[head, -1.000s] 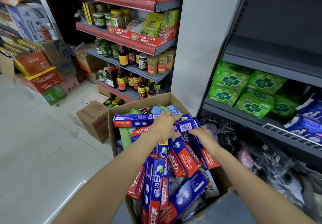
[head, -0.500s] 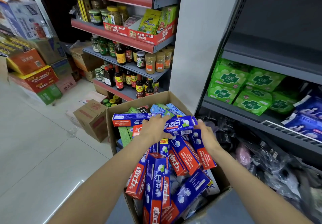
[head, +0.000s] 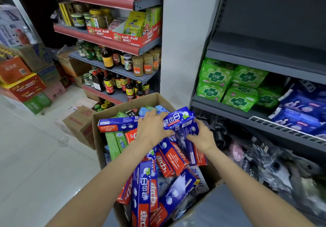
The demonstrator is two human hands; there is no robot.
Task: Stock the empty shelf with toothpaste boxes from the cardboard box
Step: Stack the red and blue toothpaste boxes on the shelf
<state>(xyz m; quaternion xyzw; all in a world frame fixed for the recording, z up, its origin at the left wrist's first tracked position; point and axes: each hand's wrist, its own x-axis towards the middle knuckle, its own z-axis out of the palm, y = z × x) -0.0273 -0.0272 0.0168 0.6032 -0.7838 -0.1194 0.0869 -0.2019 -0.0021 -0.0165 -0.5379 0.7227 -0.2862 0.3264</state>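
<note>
My left hand (head: pixel 151 131) and right hand (head: pixel 202 136) both clamp blue rectangular toothpaste carton (head: pixel 178 119), just above brown cardboard box (head: pixel 134 103), still heaped. Dark grey empty shelf (head: pixel 268 51), up right of box: nothing stocked.

Legible text: "健齿白" on the raised blue toothpaste box (head: pixel 178 119), "中华" on red-and-blue toothpaste boxes (head: pixel 144 196), "舒莱" on green packs (head: pixel 216 77), "大龙虾,小龙虾" on red display trays (head: pixel 123 37).

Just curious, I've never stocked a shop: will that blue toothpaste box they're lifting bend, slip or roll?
The blue box looks stiff: it keeps straight edges while the left hand and right hand hold it. Its flat sides make rolling unlikely. The glossy print may be a little slippery. It is probably light for its size.
</note>
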